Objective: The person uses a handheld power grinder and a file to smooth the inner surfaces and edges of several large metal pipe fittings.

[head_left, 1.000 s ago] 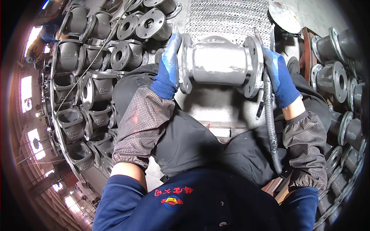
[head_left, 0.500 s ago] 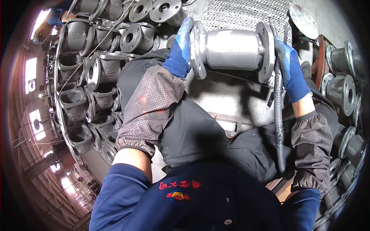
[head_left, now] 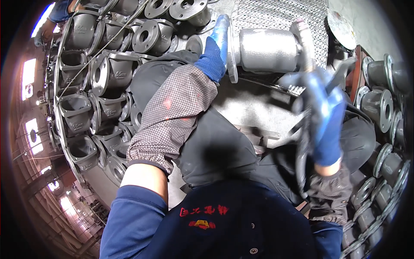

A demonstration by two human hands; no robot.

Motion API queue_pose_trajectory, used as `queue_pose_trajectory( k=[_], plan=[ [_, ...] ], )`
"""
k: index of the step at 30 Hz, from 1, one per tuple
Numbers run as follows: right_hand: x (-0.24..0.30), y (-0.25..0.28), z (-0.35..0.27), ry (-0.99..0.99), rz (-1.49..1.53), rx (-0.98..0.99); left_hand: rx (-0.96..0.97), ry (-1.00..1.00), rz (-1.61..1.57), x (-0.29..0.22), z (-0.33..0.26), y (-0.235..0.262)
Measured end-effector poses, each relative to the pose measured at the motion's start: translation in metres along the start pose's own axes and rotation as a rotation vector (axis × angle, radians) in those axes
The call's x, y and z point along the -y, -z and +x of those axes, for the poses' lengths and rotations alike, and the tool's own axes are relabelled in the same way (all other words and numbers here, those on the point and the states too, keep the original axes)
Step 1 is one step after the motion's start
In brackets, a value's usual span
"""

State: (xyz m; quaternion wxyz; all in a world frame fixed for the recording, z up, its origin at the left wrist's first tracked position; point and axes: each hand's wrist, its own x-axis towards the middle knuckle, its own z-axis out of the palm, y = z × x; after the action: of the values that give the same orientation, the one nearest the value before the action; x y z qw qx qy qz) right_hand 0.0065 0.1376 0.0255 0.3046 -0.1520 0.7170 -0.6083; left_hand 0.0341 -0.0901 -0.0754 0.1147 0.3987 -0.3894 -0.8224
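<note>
The flanged pipe piece [head_left: 267, 49] is at about twelve o'clock in the view, lying on its side on a metal mesh surface [head_left: 280, 17]. It is a short grey metal casting with a dull, slightly rough silver skin. The body is a thick cylinder, and at each end there is a round flat flange, wider than the body. The left flange shows its thin edge to the camera; the right flange is partly hidden behind a blurred tool.

The left hand [head_left: 215, 49], in a blue glove, is at about eleven o'clock. Its fingers are stretched nearly straight and lie flat against the outer face of the left flange, pressing on it and not closed around it. A checked sleeve guard [head_left: 172, 116] covers the forearm below.

The right hand [head_left: 321, 108], also in a blue glove, is at about three o'clock, apart from the pipe piece. It is blurred by motion. The fingers seem curled around a dark hose [head_left: 304, 159] that hangs down, but how tight the grip is I cannot tell.

At nine to eleven o'clock many dark grey valve bodies [head_left: 86, 99] are stacked in rows. More flanged castings [head_left: 379, 108] stand at three to four o'clock.
</note>
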Motion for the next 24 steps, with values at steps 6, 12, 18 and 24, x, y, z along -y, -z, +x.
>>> queue_pose_trajectory(
  k=[6,12,18,24],
  plan=[
    [-0.034,-0.056,-0.016,-0.356,0.423,0.233,-0.026,-0.121,0.167,0.021,0.018,0.007],
    [-0.037,-0.084,-0.005,-0.413,0.575,0.064,-0.055,-0.212,0.08,0.033,0.028,0.011],
    [-0.048,-0.085,-0.005,-0.188,0.159,0.132,-0.069,-0.084,0.186,0.035,0.027,0.019],
    [-0.038,-0.078,-0.01,-0.48,0.483,0.085,-0.026,-0.1,0.231,0.03,0.015,0.009]
  ],
)
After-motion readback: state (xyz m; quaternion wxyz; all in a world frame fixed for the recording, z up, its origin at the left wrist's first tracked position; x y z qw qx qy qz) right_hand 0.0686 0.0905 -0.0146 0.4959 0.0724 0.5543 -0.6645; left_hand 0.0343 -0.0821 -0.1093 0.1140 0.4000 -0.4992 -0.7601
